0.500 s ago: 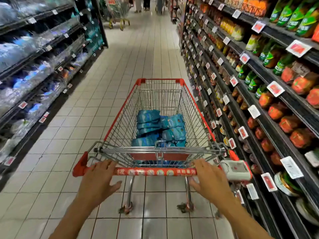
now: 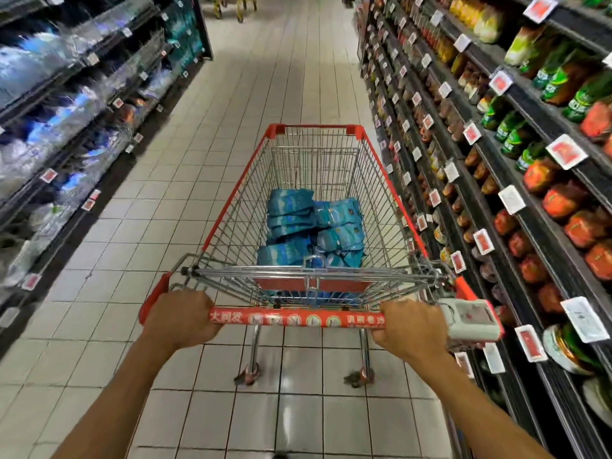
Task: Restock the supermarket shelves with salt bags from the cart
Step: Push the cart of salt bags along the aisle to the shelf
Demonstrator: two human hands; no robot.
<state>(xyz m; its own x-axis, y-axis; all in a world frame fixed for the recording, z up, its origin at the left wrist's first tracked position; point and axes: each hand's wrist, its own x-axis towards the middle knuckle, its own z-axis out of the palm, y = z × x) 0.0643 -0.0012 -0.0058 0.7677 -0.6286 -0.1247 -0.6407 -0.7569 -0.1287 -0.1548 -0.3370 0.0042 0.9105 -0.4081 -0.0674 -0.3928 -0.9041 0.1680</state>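
Both hands have closed since the earlier frame: fingers that lay spread over the bar are now curled round it. Left hand (image 2: 180,321) grips the red handle bar (image 2: 296,319) at its left end, fingers wrapped tight, knuckles up. Right hand (image 2: 410,327) grips the same bar near its right end, fingers likewise clamped, just beside the white coin-lock box (image 2: 472,321).

Cart (image 2: 231,220) stands in the aisle, nose pointing away. Salt bags (image 2: 309,223), blue, are stacked in the basket's rear half, low against the wire floor; front half of the basket bare.

Clearances: right rim of the cart runs close along the right-hand shelving (image 2: 516,207), whose price tags (image 2: 511,200) jut into the aisle. Left-hand shelving (image 2: 66,154) is well apart from the cart, with a broad strip of tiled floor (image 2: 172,200) between. Floor ahead is open as far as another cart's yellow wheels (image 2: 236,6) at the far end.
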